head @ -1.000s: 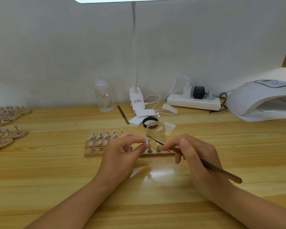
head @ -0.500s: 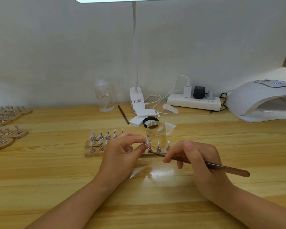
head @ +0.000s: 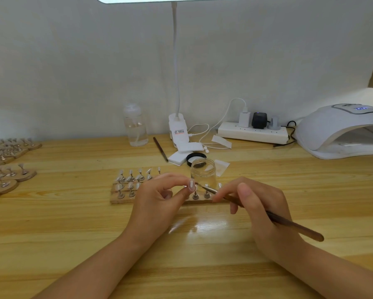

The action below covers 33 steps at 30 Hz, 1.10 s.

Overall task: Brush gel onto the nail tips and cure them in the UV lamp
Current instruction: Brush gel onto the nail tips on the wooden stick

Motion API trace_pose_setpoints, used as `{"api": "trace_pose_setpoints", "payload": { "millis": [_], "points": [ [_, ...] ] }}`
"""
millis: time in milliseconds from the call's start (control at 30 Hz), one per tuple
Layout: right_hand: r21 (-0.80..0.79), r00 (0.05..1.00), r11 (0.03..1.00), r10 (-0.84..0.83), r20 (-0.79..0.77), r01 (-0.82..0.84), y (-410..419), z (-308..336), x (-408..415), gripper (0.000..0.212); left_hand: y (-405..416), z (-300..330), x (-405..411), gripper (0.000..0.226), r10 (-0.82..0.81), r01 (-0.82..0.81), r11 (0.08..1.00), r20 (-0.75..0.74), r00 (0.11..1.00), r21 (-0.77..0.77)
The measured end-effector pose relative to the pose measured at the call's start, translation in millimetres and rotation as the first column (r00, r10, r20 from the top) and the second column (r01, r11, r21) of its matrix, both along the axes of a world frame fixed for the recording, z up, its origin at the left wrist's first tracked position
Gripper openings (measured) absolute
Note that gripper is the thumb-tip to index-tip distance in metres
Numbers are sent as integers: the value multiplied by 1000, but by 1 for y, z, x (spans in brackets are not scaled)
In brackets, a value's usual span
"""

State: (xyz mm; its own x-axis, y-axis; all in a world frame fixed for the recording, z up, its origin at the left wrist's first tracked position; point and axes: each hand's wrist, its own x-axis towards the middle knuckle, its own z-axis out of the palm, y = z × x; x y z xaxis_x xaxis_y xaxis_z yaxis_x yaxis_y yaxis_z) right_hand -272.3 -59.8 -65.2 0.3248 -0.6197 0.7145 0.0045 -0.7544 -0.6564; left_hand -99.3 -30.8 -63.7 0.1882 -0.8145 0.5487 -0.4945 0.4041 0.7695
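Pale wall, wooden bench [head: 51, 223] – left hand [head: 159, 197] pinching nail tip [head: 191, 185], right hand [head: 258, 203] gripping brush [head: 267, 213]. Best stroking lightly, thinly – avoiding fingertip flooding.

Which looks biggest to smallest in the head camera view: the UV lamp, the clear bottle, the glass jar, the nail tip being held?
1. UV lamp, though cut off at the frame edge
2. clear bottle
3. glass jar
4. nail tip

A pale wooden desk [head: 51, 223] carries a nail-tip rack [head: 125, 198] mid-desk, an open jar [head: 203, 172] behind it, a UV lamp [head: 340, 130] far right, a power strip [head: 252, 132] and a bottle [head: 135, 128] at the far edge.
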Motion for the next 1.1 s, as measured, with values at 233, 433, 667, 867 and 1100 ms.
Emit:
{"api": "trace_pose_setpoints", "payload": {
  "millis": [233, 433, 667, 867, 1100],
  "points": [
    [11, 999, 1000, 24, -40, -24, 0, -2, 0, 45, 0, 0, 2, 22, 13, -14, 1000, 44, 999, 13],
    [-15, 996, 998, -55, -73, 54, 0, 2, 1, 36, 1, 0, 1, 21, -20, 20, 1000, 4, 1000, 21],
    [-19, 1000, 1000, -14, -16, 14, 0, 0, -1, 41, 3, 2, -2, 24, -14, 14, 1000, 20, 1000, 9],
    [-41, 995, 999, -30, -92, 26, 1, 2, 2, 40, 3, 1, -1, 30, -7, 7, 1000, 20, 1000, 8],
    [-34, 994, 994, -107, 2, 108, -2, 4, 2, 27, 3, 0, 0, 21, -31, 31, 1000, 26, 999, -3]
  ]
}}
